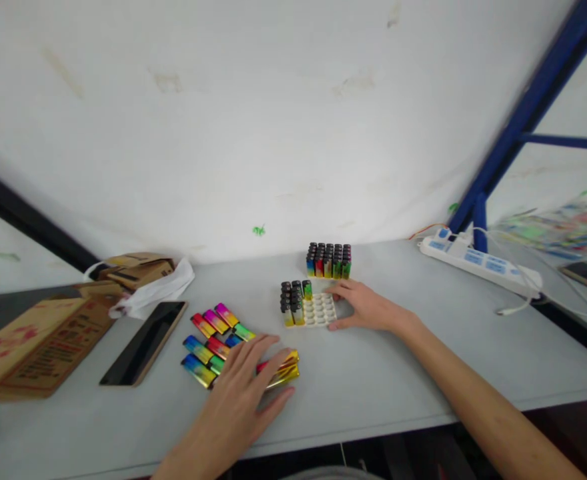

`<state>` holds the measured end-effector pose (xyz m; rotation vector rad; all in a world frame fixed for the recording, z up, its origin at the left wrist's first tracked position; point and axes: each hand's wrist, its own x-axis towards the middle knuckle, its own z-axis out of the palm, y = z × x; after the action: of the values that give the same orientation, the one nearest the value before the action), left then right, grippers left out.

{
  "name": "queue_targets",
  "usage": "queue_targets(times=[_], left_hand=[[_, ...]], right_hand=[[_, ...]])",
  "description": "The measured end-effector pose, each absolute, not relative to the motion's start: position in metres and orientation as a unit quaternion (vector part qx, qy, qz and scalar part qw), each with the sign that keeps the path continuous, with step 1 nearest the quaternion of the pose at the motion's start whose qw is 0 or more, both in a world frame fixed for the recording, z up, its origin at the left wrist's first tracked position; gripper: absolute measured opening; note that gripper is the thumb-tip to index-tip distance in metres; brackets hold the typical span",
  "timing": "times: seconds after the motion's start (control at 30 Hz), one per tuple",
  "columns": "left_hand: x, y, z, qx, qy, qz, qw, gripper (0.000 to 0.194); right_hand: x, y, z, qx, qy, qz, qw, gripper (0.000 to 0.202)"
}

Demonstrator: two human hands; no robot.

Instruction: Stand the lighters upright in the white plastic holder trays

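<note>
Grey table (368,387) against a pale wall (273,133); we saw two bare hands at work on it.

The left hand (243,383) lay low at bottom centre, above a loose spread of lighters lying flat (197,370), their shiny wraps red, pink, blue, green and gold. Its grip was slack: thumb parted from the fingers, nothing visibly clasped. We could not tell whether the fingertips touched the lighters beneath. Two gold-ended ones showed past the fingers, on their right.

The right hand (361,305), right of centre, curved about the right edge of a white tray (321,311), thumb by the near corner, forefinger by the far one. We could not tell if it was gripping the tray or merely resting there.

The tray sat at mid-frame, slightly below centre. We noted upright lighters (297,313) in its left columns, dark tops up, one green lighter (307,291) at the back of the next column, and bare sockets on the right. Just behind stood a packed block of lighters (329,263).

At lower left we recorded a phone (146,343) and a cardboard box (48,340); at right, a white power strip (478,260).
</note>
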<state>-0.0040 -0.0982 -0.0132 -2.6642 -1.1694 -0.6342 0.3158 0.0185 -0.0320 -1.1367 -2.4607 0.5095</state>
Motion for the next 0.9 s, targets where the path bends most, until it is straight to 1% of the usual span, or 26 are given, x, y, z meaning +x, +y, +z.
queue_targets(times=[0.07, 0.13, 0.23, 0.33, 0.5, 0.67, 0.8, 0.9], left_hand=[[-0.006, -0.103, -0.021, -0.902, -0.381, -0.174, 0.102, 0.051], [-0.011, -0.103, -0.025, -0.908, -0.376, -0.143, 0.112, 0.055], [-0.018, -0.092, -0.03, -0.911, -0.38, -0.13, 0.096, 0.054], [-0.02, -0.074, -0.036, -0.908, -0.391, -0.138, 0.06, 0.049], [-0.016, -0.049, -0.039, -0.903, -0.378, -0.205, 0.016, 0.032], [-0.014, -0.041, -0.036, -0.873, -0.377, -0.299, -0.079, 0.018], [-0.014, -0.043, -0.025, -0.823, -0.413, -0.351, -0.169, 0.016], [-0.009, -0.044, -0.01, -0.749, -0.459, -0.417, -0.232, 0.017]], right_hand=[[0.315, 0.018, -0.031, -0.404, -0.876, 0.183, 0.188, 0.078], [0.315, 0.018, -0.031, -0.404, -0.876, 0.185, 0.188, 0.078], [0.316, 0.019, -0.032, -0.407, -0.873, 0.189, 0.19, 0.079], [0.316, 0.02, -0.033, -0.405, -0.873, 0.192, 0.191, 0.079], [0.316, 0.02, -0.033, -0.409, -0.873, 0.193, 0.182, 0.08], [0.316, 0.019, -0.033, -0.405, -0.876, 0.185, 0.184, 0.081], [0.316, 0.02, -0.034, -0.405, -0.875, 0.189, 0.187, 0.08], [0.316, 0.02, -0.034, -0.408, -0.873, 0.193, 0.186, 0.079]])
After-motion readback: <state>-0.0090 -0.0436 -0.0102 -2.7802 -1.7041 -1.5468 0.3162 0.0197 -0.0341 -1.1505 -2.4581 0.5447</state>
